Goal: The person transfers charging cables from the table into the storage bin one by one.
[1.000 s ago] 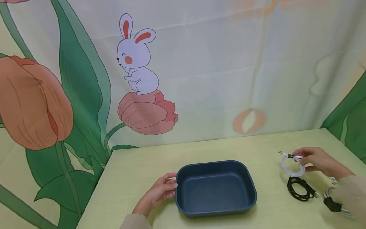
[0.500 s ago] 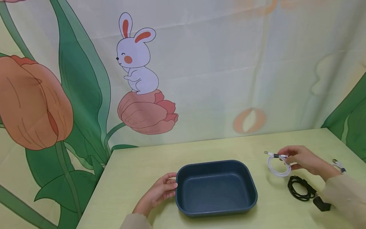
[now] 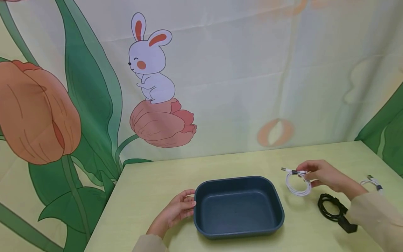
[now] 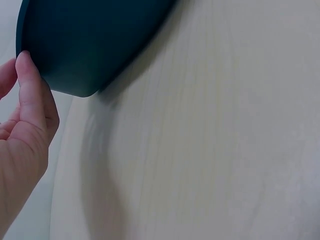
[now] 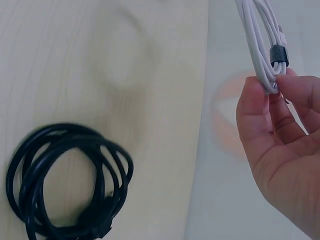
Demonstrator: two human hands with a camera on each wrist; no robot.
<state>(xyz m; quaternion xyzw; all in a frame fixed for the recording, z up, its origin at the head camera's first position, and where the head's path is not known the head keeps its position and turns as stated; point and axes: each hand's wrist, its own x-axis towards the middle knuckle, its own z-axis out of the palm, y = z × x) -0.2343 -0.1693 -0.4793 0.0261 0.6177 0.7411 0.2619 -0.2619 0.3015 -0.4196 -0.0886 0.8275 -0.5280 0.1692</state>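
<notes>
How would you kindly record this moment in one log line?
Left hand: touching tray | Right hand: holding white cable above table | Black cable: on table

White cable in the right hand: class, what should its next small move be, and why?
Probably a short move left, over the blue tray: the right hand pinches the white cable above the table, just right of the tray, while the left hand touches the tray's left end.

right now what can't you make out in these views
- Head view: whatever lies behind the right sleeve, beside the black block.
- Left wrist view: much of the blue tray, cut off by the top edge.
- Right wrist view: the top of the held white cable, cut off by the top edge.
</notes>
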